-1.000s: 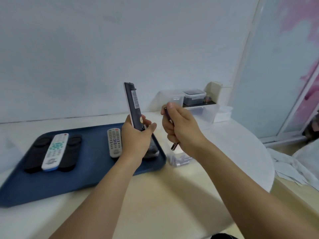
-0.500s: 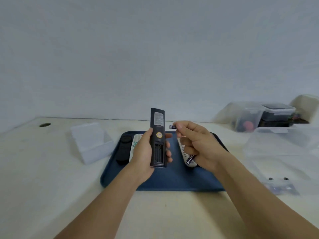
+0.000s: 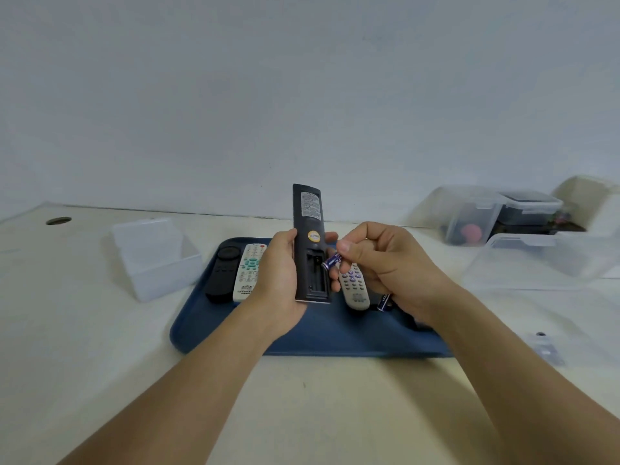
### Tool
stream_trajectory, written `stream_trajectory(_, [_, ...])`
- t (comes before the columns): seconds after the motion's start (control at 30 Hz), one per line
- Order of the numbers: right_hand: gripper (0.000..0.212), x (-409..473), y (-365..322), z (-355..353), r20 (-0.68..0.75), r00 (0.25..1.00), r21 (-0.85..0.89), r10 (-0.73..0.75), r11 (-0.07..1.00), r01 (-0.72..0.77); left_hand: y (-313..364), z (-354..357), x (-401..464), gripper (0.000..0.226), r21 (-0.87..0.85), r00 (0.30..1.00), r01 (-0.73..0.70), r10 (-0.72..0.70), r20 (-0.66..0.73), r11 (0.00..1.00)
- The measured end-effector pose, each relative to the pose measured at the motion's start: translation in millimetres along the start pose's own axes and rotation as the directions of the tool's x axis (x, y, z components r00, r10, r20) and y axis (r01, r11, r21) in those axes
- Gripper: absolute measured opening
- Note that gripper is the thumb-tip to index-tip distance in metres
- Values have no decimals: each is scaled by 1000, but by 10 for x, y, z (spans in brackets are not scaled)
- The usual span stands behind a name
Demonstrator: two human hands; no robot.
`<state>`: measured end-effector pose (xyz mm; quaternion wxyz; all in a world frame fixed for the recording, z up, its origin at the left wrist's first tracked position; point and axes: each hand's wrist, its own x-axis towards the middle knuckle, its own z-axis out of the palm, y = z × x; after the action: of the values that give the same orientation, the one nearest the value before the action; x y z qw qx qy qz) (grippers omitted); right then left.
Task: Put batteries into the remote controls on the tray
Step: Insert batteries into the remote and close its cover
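My left hand (image 3: 281, 273) holds a black remote (image 3: 309, 229) upright over the blue tray (image 3: 335, 333), its back facing me and the battery compartment (image 3: 317, 271) uncovered. My right hand (image 3: 389, 266) pinches a purple battery (image 3: 331, 261) between thumb and forefinger, its tip at the compartment's right edge. A second purple battery (image 3: 384, 302) pokes out under the same hand. On the tray lie a black remote (image 3: 223, 273), a white remote with teal buttons (image 3: 249, 271) and a grey remote (image 3: 354, 286).
An open clear plastic box (image 3: 154, 256) stands left of the tray. Clear lidded containers (image 3: 469, 216) and a large clear tub (image 3: 543, 260) sit at the right. A small packet (image 3: 545, 347) lies on the table at the right. A cable hole (image 3: 58, 220) is at the far left.
My view swung left and downward, then closer. The remote turned so its open back faces me. My right hand brought one battery down from beside the remote's middle to the compartment.
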<state>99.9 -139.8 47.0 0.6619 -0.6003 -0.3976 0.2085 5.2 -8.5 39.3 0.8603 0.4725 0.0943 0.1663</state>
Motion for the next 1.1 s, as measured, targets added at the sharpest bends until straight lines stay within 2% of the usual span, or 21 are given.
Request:
stream_trajectory(0.2, [13, -71, -75, 91, -64, 970, -141, -235, 964, 225, -27, 51, -18, 46, -39, 995, 18, -22, -96, 999])
stream_trajectory(0.27, [9, -90, -51, 161, -89, 962, -234, -259, 944, 232, -47, 79, -39, 45, -39, 993, 11, -15, -114, 999])
stream_trajectory(0.43, [7, -109, 27, 288, -161, 957, -284, -241, 940, 188, -73, 94, -39, 45, -58, 989, -2, -7, -145, 998])
stream_trajectory(0.57, [3, -123, 84, 370, -181, 937, -353, -299, 909, 222, -62, 102, -56, 49, -55, 981, 2, -12, -196, 998])
stream_trajectory(0.63, [8, -131, 107, 420, -187, 924, -392, -332, 888, 240, -65, 94, -66, 48, -60, 979, 13, -25, -204, 998])
stream_trajectory(0.8, [14, -97, 205, 444, -35, 884, -682, -466, 658, 320, -43, 62, -68, 49, -71, 967, 39, -55, -249, 997])
stream_trajectory(0.93, [21, -124, 178, 442, 35, 891, -726, -453, 600, 334, 0, 54, -93, 49, -114, 965, 50, -77, -252, 992])
stream_trajectory(1.03, [35, -156, 175, 457, 120, 865, -816, -487, 448, 366, 12, 23, -110, 50, -125, 966, 61, -90, -242, 990])
stream_trajectory(1.1, [41, -155, 166, 442, 177, 873, -846, -455, 382, 371, 26, -9, -117, 52, -127, 967, 64, -93, -238, 990])
